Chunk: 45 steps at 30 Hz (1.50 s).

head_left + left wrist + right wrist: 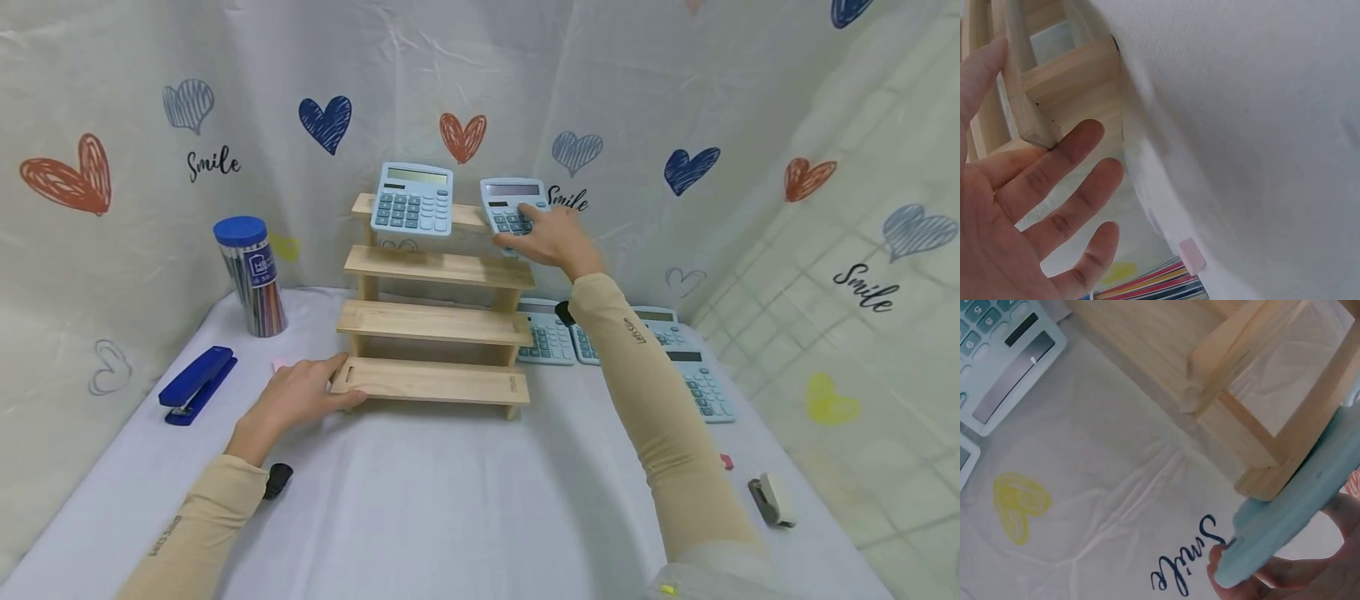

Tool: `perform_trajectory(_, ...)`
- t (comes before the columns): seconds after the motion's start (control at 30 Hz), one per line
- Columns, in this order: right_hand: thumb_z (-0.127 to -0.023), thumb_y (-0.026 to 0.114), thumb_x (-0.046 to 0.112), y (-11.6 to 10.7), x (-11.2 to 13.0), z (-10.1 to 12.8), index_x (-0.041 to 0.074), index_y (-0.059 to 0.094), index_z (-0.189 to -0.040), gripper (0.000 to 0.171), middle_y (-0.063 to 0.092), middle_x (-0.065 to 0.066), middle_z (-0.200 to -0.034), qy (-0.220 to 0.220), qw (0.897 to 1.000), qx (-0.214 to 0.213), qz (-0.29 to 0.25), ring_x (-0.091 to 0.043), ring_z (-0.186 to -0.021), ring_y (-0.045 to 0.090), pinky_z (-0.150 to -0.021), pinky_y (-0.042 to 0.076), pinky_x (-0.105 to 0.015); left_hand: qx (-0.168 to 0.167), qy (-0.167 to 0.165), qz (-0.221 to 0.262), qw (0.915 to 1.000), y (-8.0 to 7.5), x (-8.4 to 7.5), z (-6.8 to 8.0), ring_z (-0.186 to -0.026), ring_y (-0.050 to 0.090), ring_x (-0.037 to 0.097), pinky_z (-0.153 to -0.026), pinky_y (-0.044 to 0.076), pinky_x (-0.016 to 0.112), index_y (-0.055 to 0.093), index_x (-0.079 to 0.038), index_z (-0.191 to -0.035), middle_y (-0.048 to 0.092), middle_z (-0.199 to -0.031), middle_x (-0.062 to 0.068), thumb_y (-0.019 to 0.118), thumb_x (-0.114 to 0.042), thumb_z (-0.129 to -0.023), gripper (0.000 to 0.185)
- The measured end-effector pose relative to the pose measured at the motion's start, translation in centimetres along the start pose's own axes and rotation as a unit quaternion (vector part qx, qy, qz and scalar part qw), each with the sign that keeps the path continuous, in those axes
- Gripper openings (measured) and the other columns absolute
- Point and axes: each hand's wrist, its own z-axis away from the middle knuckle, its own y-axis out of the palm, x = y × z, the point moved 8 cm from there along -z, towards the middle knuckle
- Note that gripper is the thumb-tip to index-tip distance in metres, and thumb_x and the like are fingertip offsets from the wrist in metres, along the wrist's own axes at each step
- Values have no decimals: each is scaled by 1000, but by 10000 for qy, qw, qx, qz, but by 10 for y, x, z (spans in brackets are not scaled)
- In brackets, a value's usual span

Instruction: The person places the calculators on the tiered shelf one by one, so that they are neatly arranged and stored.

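Note:
A four-step wooden display stand (pixel 435 321) sits mid-table. One light blue calculator (pixel 413 198) leans on its top step at the left. My right hand (pixel 553 237) grips a second blue calculator (pixel 510 213) at the right end of the top step; the right wrist view shows its back edge (pixel 1291 512) against the stand's corner (pixel 1260 481), fingers under it. My left hand (pixel 300 396) rests with straight fingers against the left end of the bottom step (pixel 1029 119).
Several more calculators (pixel 551 337) lie on the table to the right of the stand. A blue stapler (pixel 197 385) and a tube of pencils (pixel 253 275) stand at the left. A small grey device (pixel 771 498) lies at the right front. Heart-print curtains surround the table.

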Motion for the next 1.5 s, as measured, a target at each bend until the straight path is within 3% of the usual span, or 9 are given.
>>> perform_trajectory(0.1, -87, 39, 83, 2, 9, -6, 26, 21, -162, 96, 14, -26, -167, 29, 10000, 0, 46, -47, -156, 9, -124, 11, -65, -2, 18, 16, 10000, 0, 0, 1, -103, 69, 38, -83, 53, 58, 49, -4, -145, 68, -125, 24, 67, -62, -87, 84)
perform_trajectory(0.23, -88, 32, 85, 5, 21, -12, 26, 20, -162, 94, 13, -25, -168, -7, 9998, 123, 125, -45, -156, 9, -125, 14, -63, 13, 2, 28, 10000, 0, 1, 2, -103, 69, 38, -84, 53, 58, 49, -3, -145, 68, -126, 24, 68, -62, -87, 85)
perform_trajectory(0.37, -89, 33, 83, 6, 32, -15, 29, 19, -162, 92, 14, -25, -167, -74, 9997, 218, 106, -45, -156, 10, -122, 21, -65, -4, -2, 5, 10000, 0, 2, 0, -98, 69, 34, -82, 53, 56, 48, -3, -146, 69, -124, 24, 68, -62, -87, 85)
perform_trajectory(0.57, -91, 33, 81, 5, 43, -16, 26, 18, -162, 91, 12, -27, -167, -198, 9993, 232, 194, -49, -155, 5, -122, 17, -67, 3, 6, -29, 10000, 1, 1, 0, -88, 66, 25, -78, 53, 53, 49, -3, -145, 70, -122, 23, 68, -62, -87, 85)
perform_trajectory(0.87, -91, 31, 81, 5, 38, -15, 27, 15, -163, 91, 6, -25, -168, -107, 9996, 251, 34, -47, -156, 3, -122, 16, -67, 15, -18, -21, 10000, -1, -1, 1, -98, 69, 32, -84, 53, 56, 46, -1, -147, 66, -130, 26, 67, -63, -87, 88)
perform_trajectory(1.03, -93, 32, 78, 4, 19, -5, 27, 10, -163, 89, 7, -22, -169, -145, 9997, -14, -204, -46, -156, 5, -121, 17, -68, 64, -32, 20, 10000, 0, -2, 1, -105, 69, 37, -87, 52, 59, 45, -1, -148, 63, -133, 27, 67, -61, -88, 88)
perform_trajectory(1.27, -92, 34, 79, 16, -37, 28, 26, 12, -163, 91, 14, -25, -167, 27, 9990, -415, -188, -50, -153, 16, -117, 23, -72, 8, 13, 31, 10000, 0, -5, 1, -102, 69, 37, -85, 53, 58, 46, -1, -147, 65, -131, 27, 68, -59, -88, 86)
perform_trajectory(1.5, -90, 36, 82, 42, -101, 63, 25, 14, -163, 95, 15, -30, -164, 334, 9992, -203, 71, -54, -148, 22, -113, 26, -75, -26, 4, -44, 10000, 0, -3, 1, -104, 69, 39, -83, 51, 60, 47, -1, -146, 64, -132, 26, 67, -62, -88, 87)
